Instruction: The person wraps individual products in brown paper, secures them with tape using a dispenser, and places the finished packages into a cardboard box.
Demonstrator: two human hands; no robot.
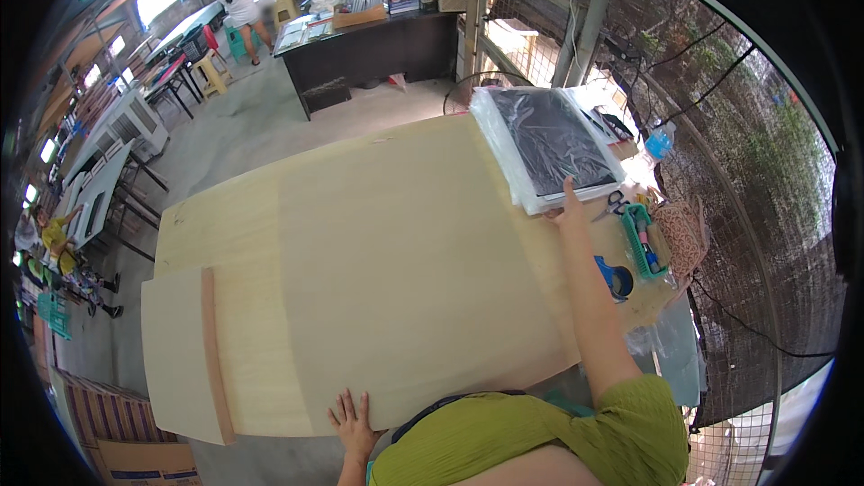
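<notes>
My left hand (354, 423) lies flat with fingers spread at the near edge of a large beige sheet (405, 261), which covers the middle of a pale yellow tabletop (247, 306). My right arm reaches far to the right. There my right hand (563, 212) touches the near edge of a stack of flat dark panels (553, 139) in clear plastic. One finger stretches up onto the wrapping and another points left, apart from it; the remaining fingers are hard to make out. Nothing shows held in either hand.
Right of my arm are scissors (614, 203), a blue tape dispenser (614, 278), a green basket (644, 243) of tools and a water bottle (660, 141). A board with a thick edge (180, 355) lies at left. A dark desk (378, 58) stands beyond; people work further off.
</notes>
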